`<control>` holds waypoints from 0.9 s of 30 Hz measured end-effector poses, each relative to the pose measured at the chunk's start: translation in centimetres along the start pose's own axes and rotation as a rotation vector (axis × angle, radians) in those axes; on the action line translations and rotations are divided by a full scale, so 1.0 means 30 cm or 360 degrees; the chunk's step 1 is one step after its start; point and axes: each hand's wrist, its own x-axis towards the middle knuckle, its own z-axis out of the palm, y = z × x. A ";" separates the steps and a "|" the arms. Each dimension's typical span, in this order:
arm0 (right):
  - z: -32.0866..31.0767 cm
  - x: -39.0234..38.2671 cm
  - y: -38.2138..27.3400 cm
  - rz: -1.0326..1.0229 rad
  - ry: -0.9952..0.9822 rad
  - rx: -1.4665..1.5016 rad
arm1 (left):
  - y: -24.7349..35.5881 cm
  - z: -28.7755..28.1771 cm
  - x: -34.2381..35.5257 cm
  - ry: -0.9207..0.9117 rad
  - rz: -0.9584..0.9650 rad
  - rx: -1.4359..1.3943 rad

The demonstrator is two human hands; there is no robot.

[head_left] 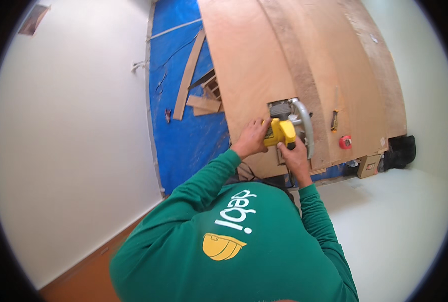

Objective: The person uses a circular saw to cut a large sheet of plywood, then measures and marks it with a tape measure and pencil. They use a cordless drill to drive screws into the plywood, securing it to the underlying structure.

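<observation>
The left hand (pixel 252 137) and right hand (pixel 296 158) both grip the saw (pixel 286 132), probably to steady it against the plywood (pixel 246 55).

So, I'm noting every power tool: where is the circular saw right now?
Right of centre in the head view, the circular saw sits on the near end of the plywood, with the left hand and right hand on it.

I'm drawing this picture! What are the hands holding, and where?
A circular saw. The right hand grips its handle's near end; the left hand touches its yellow body's left side.
</observation>
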 end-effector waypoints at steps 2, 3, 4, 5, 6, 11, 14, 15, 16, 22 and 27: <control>-0.003 0.006 -0.006 0.0166 -0.0084 0.0039 | 0.005 -0.008 0.006 -0.0069 -0.0010 0.0034; -0.003 0.011 -0.009 0.0072 -0.0057 0.0050 | 0.006 -0.012 0.010 -0.0108 -0.0029 0.0051; -0.001 0.013 -0.010 0.0012 -0.0030 0.0053 | 0.006 -0.016 0.017 -0.0098 -0.0020 0.0041; 0.001 0.009 -0.012 -0.0008 -0.0008 0.0051 | 0.005 -0.018 0.023 -0.0120 -0.0027 0.0031; 0.000 0.012 -0.013 0.0017 -0.0005 -0.0025 | 0.005 -0.019 0.023 -0.0185 -0.0044 0.0017; 0.000 0.003 -0.024 -0.0043 0.0086 -0.0011 | 0.008 -0.020 0.031 -0.0155 -0.0006 0.0037; -0.008 -0.012 -0.044 0.0099 0.0075 0.0032 | 0.023 -0.023 0.025 -0.0051 0.0093 0.0037; -0.011 -0.015 -0.053 0.0106 0.0065 0.0068 | 0.029 -0.023 0.026 -0.0056 0.0076 0.0031; -0.013 -0.015 -0.060 0.0165 0.0065 0.0036 | 0.032 -0.023 0.025 -0.0053 0.0091 0.0026; -0.012 -0.017 -0.070 0.0102 0.0117 -0.0019 | 0.026 -0.016 0.026 -0.0029 0.0173 -0.0005; 0.001 -0.015 -0.071 0.0072 0.0161 -0.0084 | 0.009 -0.020 0.021 -0.0055 0.0145 -0.0012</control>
